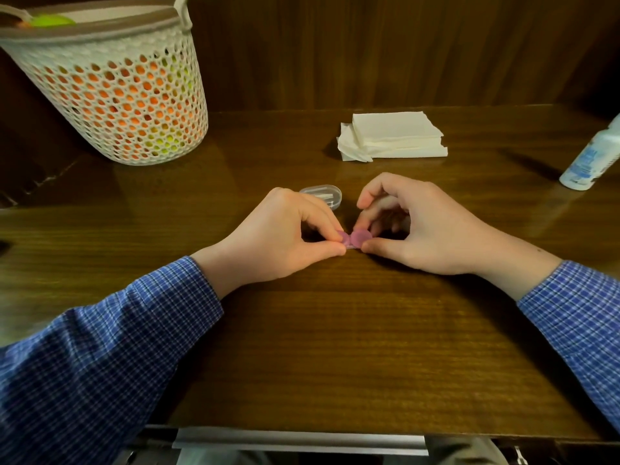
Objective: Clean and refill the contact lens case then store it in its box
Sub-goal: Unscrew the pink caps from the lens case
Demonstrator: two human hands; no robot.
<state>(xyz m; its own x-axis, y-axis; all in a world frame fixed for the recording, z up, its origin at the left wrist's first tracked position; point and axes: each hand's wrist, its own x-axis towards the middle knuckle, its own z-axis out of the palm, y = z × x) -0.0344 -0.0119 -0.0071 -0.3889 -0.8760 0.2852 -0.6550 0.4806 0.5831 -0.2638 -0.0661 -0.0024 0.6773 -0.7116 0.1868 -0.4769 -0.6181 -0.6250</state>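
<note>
While my forearms rest on the wooden table [335,347], I hold the pink contact lens case [354,239] between both hands at the middle of the table — my left hand [278,239] pinches its left cap between thumb and forefinger, my right hand [419,229] pinches the right cap the same way. Just beyond my left fingers lies the clear plastic box [323,194], touching neither hand. Farther off sits a stack of white napkins [392,137]; a solution bottle [593,159] stands at the far right, and a perforated basket [110,88] at the far left.
</note>
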